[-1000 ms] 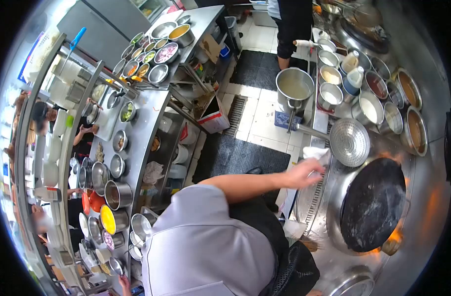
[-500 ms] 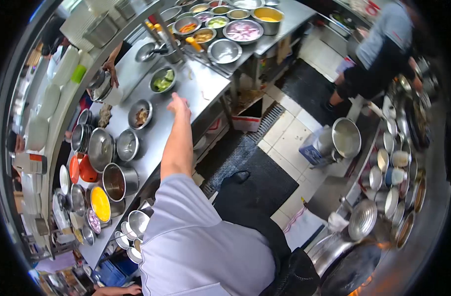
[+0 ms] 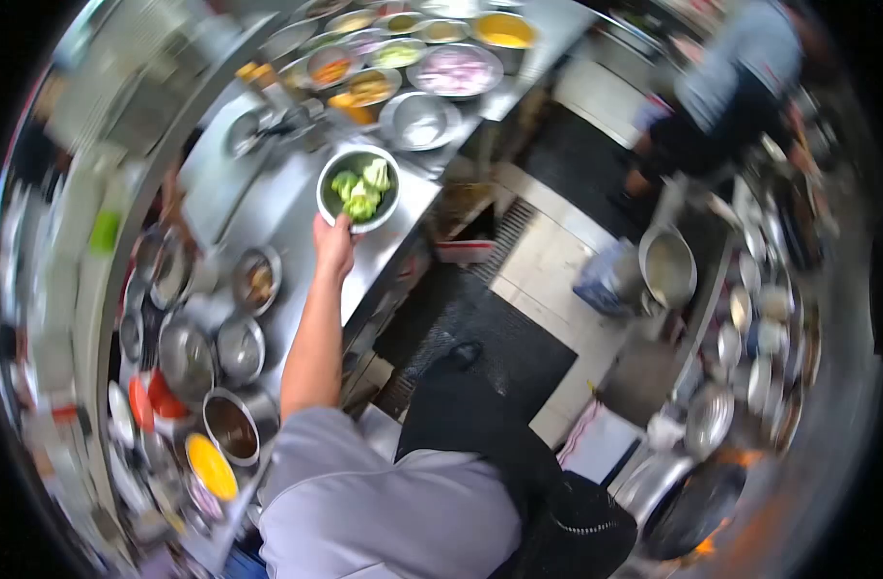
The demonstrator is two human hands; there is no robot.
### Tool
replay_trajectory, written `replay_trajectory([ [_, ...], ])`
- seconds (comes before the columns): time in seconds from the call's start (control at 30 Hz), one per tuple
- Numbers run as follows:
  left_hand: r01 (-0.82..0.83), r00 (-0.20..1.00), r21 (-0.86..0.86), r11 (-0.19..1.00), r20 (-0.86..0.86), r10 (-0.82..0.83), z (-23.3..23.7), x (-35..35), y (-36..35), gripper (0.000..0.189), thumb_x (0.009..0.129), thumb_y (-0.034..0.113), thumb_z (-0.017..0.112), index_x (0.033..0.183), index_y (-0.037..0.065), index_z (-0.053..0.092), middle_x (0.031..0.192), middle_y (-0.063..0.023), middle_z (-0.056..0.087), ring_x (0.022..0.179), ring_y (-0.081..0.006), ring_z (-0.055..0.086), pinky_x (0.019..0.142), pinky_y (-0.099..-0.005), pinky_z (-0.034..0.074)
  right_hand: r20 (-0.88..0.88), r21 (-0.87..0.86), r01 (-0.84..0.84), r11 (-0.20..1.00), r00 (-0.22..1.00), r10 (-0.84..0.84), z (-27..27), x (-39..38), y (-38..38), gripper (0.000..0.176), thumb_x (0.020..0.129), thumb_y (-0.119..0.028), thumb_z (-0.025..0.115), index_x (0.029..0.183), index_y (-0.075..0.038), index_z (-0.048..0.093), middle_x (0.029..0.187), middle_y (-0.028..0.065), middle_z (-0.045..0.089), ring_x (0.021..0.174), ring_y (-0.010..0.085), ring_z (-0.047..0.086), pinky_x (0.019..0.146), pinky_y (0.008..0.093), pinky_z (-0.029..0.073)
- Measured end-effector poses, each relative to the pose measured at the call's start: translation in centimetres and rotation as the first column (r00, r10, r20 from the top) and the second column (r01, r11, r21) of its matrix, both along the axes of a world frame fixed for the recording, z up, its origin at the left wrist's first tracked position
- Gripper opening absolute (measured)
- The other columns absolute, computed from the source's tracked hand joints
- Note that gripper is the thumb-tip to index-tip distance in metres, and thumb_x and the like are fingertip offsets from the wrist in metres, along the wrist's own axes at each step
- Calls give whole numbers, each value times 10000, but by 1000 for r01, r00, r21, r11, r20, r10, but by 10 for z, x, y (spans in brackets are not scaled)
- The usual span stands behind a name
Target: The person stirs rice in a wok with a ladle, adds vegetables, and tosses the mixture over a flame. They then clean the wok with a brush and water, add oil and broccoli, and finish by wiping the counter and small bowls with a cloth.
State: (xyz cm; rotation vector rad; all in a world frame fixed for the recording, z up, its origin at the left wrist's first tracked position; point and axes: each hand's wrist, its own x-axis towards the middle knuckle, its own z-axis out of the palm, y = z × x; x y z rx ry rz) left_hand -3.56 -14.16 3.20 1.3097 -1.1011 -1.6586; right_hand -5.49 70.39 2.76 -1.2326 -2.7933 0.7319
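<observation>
My left hand (image 3: 333, 246) is stretched out over the steel counter (image 3: 287, 217) and grips the near rim of a small metal bowl of green broccoli (image 3: 359, 188). The bowl is held slightly above the counter's right end. My right hand is not in view. The picture is blurred by motion.
Several metal bowls of ingredients (image 3: 432, 72) line the counter's far end, and pots and sauce tins (image 3: 220, 425) line its near end. A black wok (image 3: 697, 507) sits over flame at lower right, beside a pot (image 3: 668, 265). Another person (image 3: 731, 87) stands at upper right. A black floor mat (image 3: 480, 328) lies between.
One second ago the hand was at the wok station. It swung to the counter, reached the broccoli bowl, and now holds it, drawn nearer to me.
</observation>
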Motion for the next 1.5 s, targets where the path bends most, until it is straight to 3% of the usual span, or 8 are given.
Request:
replay_trajectory([
  [0.43,996,-91,-44,-81,-366,-926,88,-259,563,340,862,-2,537,1196,40,494,1043,-100,633,866,-191,663,595,-309,593,-342,-8,599,800,751,-565,-43,151,57,697,774,-41,572,1445,-14,385,1130,253,634,870,296,635,739,412,510],
  [0.53,632,29,-734,-250,345,-938,104,-293,689,139,718,-30,556,735,7,423,787,-155,471,794,-354,487,741,-445,412,-444,-26,570,821,730,-520,-66,166,58,723,783,-44,570,1472,-28,352,1066,228,662,653,241,640,594,407,510],
  [0.7,203,36,-947,-247,259,-965,138,-333,844,218,685,-91,596,882,-10,547,1101,-222,508,1022,-402,539,863,-442,470,-337,-285,597,750,670,-661,0,145,28,708,797,1,537,1471,0,319,1325,278,543,1212,371,559,993,385,437],
  [0.83,18,155,-975,-220,220,-963,180,-359,898,238,678,-95,599,891,-13,530,1161,-222,492,1004,-410,545,890,-440,468,-409,-117,596,794,700,-586,-23,159,37,730,771,-28,545,1469,-5,329,1205,285,612,968,374,668,818,401,503],
  [1.03,230,325,-924,-305,369,-871,173,-414,875,207,729,-17,611,927,-7,553,961,-181,563,975,-353,542,908,-459,434,-623,-98,595,798,589,-515,30,157,51,549,929,-86,523,1445,0,359,1234,298,586,1099,381,627,893,390,487],
  [1.2,932,-91,-363,1,-235,-968,87,-432,733,430,896,64,603,1300,25,459,1208,-141,579,1023,-243,617,772,-360,539,-414,-137,748,650,553,-723,88,158,161,545,950,-165,520,1440,5,352,982,325,638,931,466,636,802,456,500],
  [1.4,906,396,-100,410,-136,-908,41,-374,523,303,878,52,630,1139,-33,502,1144,-172,571,1014,-293,576,804,-442,537,-538,297,719,628,670,-512,43,154,356,484,932,-184,488,1331,82,426,825,286,663,724,454,663,631,494,530],
  [1.5,880,434,-321,350,246,-867,-54,-371,373,256,858,46,613,1060,-75,513,1081,-177,585,940,-323,596,777,-413,550,-316,-305,757,577,491,-812,68,136,396,319,938,-225,528,1030,77,578,718,156,652,583,299,644,524,424,514],
])
